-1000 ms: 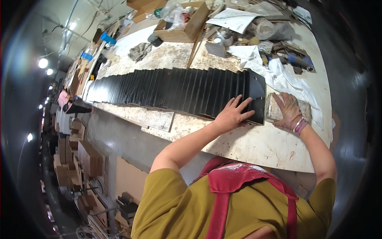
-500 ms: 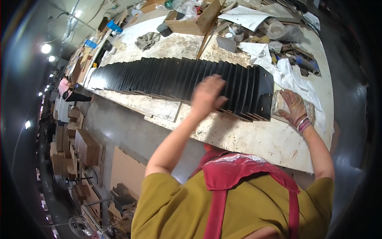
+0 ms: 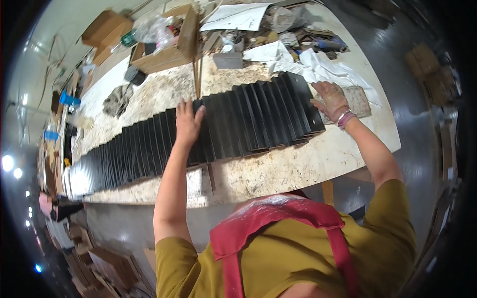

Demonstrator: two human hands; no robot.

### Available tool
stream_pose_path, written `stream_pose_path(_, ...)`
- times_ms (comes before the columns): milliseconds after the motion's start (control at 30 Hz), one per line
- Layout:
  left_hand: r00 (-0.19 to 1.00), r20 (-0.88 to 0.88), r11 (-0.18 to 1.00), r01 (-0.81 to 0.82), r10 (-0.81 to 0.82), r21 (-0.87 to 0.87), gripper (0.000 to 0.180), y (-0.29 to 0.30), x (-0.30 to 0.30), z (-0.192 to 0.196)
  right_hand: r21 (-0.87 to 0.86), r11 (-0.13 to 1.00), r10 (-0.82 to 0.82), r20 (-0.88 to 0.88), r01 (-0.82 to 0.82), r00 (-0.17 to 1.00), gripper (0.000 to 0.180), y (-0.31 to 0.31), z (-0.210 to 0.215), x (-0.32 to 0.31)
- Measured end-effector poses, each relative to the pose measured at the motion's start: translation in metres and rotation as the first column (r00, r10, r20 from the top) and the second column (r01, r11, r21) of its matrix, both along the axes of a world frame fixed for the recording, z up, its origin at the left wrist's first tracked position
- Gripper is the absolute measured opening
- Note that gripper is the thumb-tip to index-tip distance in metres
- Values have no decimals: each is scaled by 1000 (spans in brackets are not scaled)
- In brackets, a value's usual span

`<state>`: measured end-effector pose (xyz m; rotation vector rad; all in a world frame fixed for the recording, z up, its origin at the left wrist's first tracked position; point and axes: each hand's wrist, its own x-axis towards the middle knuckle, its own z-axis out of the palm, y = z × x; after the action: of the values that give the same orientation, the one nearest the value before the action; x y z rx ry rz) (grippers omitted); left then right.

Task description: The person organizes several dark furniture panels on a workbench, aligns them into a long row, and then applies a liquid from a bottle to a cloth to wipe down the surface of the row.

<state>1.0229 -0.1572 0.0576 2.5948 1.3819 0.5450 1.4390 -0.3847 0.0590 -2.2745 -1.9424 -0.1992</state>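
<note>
A long row of black flat panels (image 3: 233,119) leans overlapped, one against another, across the worktable. On top of the row, near its middle, rests my left hand (image 3: 188,120), its fingers stretched out and holding nothing. At the row's right end my right hand (image 3: 332,99) lies spread over a worn, pale flat block (image 3: 357,102), its fingertips close to the last panel. That last panel shows small holes in its face. Bands circle my right wrist.
Behind the row stand a cardboard box (image 3: 166,52) with plastic bags, a grey rag (image 3: 118,100), a dark cup (image 3: 134,76) and a grey block (image 3: 228,61). White crumpled cloth (image 3: 318,67) and scraps lie at the back right. Another person (image 3: 54,207) is at far left.
My left hand has moved left along the row of panels. My right hand stays by the block at the right end. The whole view has turned.
</note>
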Motion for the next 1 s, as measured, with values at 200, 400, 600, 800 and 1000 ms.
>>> stream_pose_path(200,980,-199,1000,2,2,20,82,-13,22,-8,-25,998,-53,-35,52,998,46,-4,3,-3)
stream_pose_path(400,998,25,998,56,-56,13,77,5,3,-2,82,995,-38,-150,51,988,35,1,2,0)
stream_pose_path(600,940,-215,963,-251,266,96,80,3,-73,2,40,999,-16,-42,18,999,36,4,-21,12)
stream_pose_path(800,950,-156,963,-269,270,33,82,-2,-64,0,11,999,31,-73,-30,997,37,0,-20,17)
stream_pose_path(1000,946,56,930,-325,320,172,69,-23,-84,17,3,1000,-3,-189,3,982,40,7,-24,13)
